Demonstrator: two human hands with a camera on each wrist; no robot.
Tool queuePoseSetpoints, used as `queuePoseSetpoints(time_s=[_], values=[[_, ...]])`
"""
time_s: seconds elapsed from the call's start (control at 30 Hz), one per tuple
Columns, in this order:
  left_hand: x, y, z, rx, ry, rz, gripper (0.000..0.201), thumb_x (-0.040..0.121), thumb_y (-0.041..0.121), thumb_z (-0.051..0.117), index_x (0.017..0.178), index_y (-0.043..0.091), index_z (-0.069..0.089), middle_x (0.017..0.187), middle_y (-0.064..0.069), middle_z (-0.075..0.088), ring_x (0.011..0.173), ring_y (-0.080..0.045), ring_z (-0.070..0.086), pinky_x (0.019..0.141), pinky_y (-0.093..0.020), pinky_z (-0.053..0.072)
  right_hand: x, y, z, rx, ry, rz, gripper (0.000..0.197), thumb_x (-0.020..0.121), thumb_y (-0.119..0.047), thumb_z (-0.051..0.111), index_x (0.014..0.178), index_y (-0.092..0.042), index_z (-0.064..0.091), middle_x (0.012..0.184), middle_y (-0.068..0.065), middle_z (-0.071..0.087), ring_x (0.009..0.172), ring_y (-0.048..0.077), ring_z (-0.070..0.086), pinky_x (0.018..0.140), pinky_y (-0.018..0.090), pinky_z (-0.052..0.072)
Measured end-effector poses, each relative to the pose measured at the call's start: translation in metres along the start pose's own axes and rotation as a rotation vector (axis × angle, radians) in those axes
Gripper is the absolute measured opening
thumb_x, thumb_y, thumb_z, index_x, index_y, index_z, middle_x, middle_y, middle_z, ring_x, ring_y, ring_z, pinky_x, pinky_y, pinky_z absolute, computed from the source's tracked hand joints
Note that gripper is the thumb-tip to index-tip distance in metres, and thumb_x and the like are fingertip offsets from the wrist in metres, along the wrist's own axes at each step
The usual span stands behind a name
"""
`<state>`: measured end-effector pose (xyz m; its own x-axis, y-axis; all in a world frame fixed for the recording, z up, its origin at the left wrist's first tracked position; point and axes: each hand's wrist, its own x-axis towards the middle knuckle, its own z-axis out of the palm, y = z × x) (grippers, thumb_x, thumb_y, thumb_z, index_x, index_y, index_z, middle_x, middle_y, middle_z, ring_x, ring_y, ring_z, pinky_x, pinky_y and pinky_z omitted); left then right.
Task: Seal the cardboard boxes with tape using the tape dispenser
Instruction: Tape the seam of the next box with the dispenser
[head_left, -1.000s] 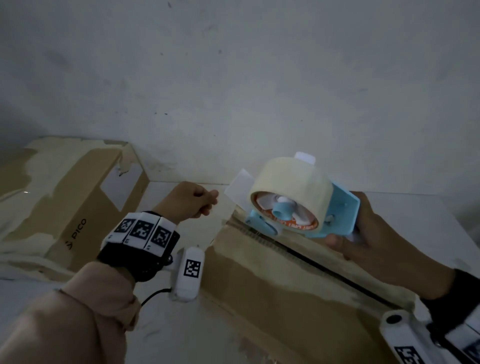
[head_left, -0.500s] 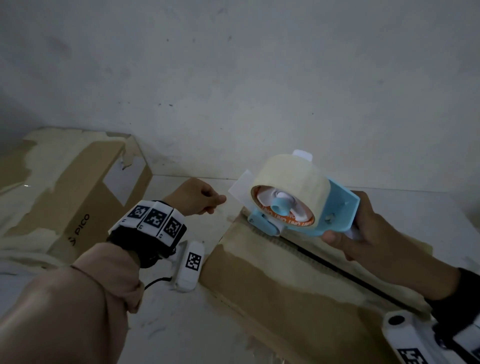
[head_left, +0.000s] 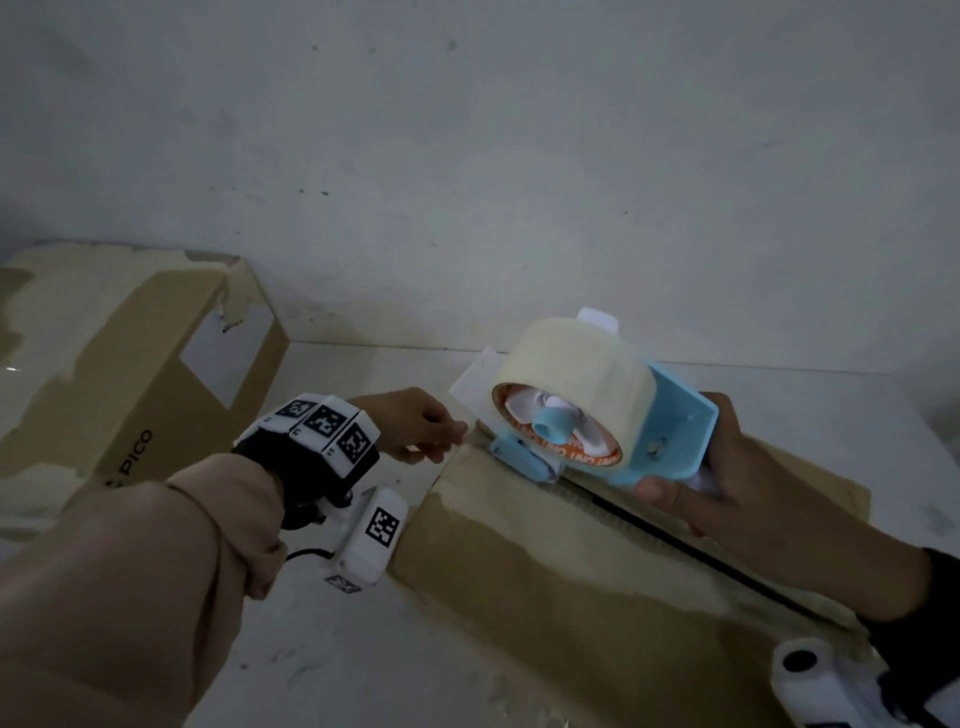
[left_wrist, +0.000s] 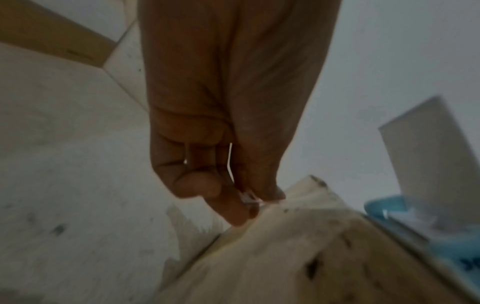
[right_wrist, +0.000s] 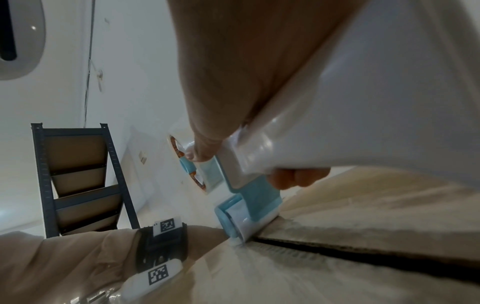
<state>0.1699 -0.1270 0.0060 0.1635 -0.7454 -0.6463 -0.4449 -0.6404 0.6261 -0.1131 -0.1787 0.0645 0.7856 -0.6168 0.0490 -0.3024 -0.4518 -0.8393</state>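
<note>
Right hand grips the blue tape dispenser, roller at the far end of the cardboard box seam; its handle is hidden. Left hand pinches the barely visible tape end, now lower, at the box's edge.

a plain storeroom or packing room: bare white walls, a dark metal shelf rack, worn cardboard boxes on a scuffed white tabletop.

Bare table lies between the boxes; wall blocks behind.
</note>
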Motion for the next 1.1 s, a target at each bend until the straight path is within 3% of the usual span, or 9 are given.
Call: queuePoseSetpoints(time_s=[0.07,0.23,0.43,0.6,0.7,0.77,0.9,0.97,1.1], values=[[0.002,0.004,0.006,-0.025,-0.108,-0.036,0.019,0.097,0.020,0.043,0.089,0.011,0.057,0.075,0.001,0.057,0.061,-0.006,0.053,0.055,-0.016,0.046,0.000,0.001,0.000,0.008,0.007,-0.014,0.054,0.065,-0.062,0.059,0.105,-0.035,0.034,0.095,-0.014,0.055,0.081,-0.007,0.058,0.055,0.005,0.043],[0.005,0.007,0.012,-0.064,-0.224,-0.096,0.026,0.100,0.019,0.034,0.120,0.009,0.047,0.089,0.000,0.057,0.073,-0.012,0.053,0.062,-0.020,0.049,0.000,0.009,-0.002,-0.079,-0.004,0.052,0.068,0.056,-0.087,0.048,0.107,-0.047,0.027,0.107,-0.029,0.048,0.098,0.004,0.056,0.071,0.023,0.054],[0.000,0.000,0.024,-0.034,-0.403,-0.308,0.040,0.100,0.039,0.022,0.087,0.016,0.053,0.091,-0.002,0.052,0.075,-0.016,0.052,0.061,-0.025,0.049,-0.001,0.007,-0.003,-0.088,-0.011,0.047,0.073,0.058,-0.086,0.048,0.112,-0.039,0.030,0.110,-0.032,0.045,0.105,-0.004,0.052,0.073,0.012,0.050],[-0.008,0.004,0.024,-0.005,-0.223,-0.240,0.037,0.098,0.038,0.034,0.128,0.017,0.040,0.110,-0.003,0.053,0.087,-0.017,0.057,0.062,-0.030,0.052,-0.004,0.008,-0.004,-0.091,-0.010,0.066,0.070,0.059,-0.085,0.048,0.112,-0.044,0.028,0.110,-0.031,0.047,0.101,0.002,0.056,0.077,0.027,0.054],[-0.019,0.009,0.025,0.013,-0.157,-0.152,0.048,0.098,0.039,0.034,0.143,0.025,0.026,0.144,-0.002,0.036,0.127,-0.019,0.042,0.087,-0.041,0.049,-0.003,0.006,-0.003,-0.055,-0.013,0.062,0.070,0.058,-0.085,0.049,0.111,-0.044,0.027,0.110,-0.035,0.046,0.103,-0.003,0.054,0.077,0.020,0.052],[-0.029,0.012,0.025,-0.051,-0.121,-0.084,0.043,0.099,0.037,0.028,0.141,0.027,0.030,0.150,0.001,0.030,0.138,-0.016,0.029,0.104,-0.044,0.039,-0.003,0.002,-0.003,-0.035,-0.018,0.063,0.070,0.058,-0.084,0.050,0.110,-0.042,0.028,0.110,-0.038,0.045,0.102,-0.008,0.053,0.075,0.011,0.048],[-0.041,0.014,0.028,-0.255,-0.144,-0.043,0.029,0.098,0.035,0.026,0.119,0.027,0.045,0.134,0.000,0.048,0.121,-0.015,0.045,0.107,-0.045,0.036,-0.003,0.001,-0.002,-0.008,-0.013,0.060,0.056,0.068,-0.066,0.056,0.109,-0.038,0.029,0.105,-0.045,0.044,0.101,-0.015,0.050,0.071,0.005,0.044],[-0.042,0.014,0.029,-0.264,-0.182,-0.069,0.035,0.096,0.038,0.026,0.123,0.026,0.044,0.124,0.001,0.051,0.112,-0.016,0.049,0.105,-0.049,0.036,-0.002,0.002,-0.002,0.001,-0.017,0.053,0.053,0.072,-0.059,0.058,0.110,-0.035,0.030,0.104,-0.044,0.044,0.102,-0.013,0.050,0.072,0.006,0.044],[-0.043,0.015,0.033,-0.089,-0.243,-0.223,0.064,0.090,0.059,0.015,0.140,0.023,0.033,0.140,-0.003,0.044,0.131,-0.022,0.038,0.110,-0.055,0.025,-0.002,0.002,-0.003,-0.012,-0.040,0.052,0.061,0.068,-0.069,0.057,0.113,-0.039,0.029,0.107,-0.040,0.045,0.104,-0.009,0.052,0.076,0.011,0.047]])
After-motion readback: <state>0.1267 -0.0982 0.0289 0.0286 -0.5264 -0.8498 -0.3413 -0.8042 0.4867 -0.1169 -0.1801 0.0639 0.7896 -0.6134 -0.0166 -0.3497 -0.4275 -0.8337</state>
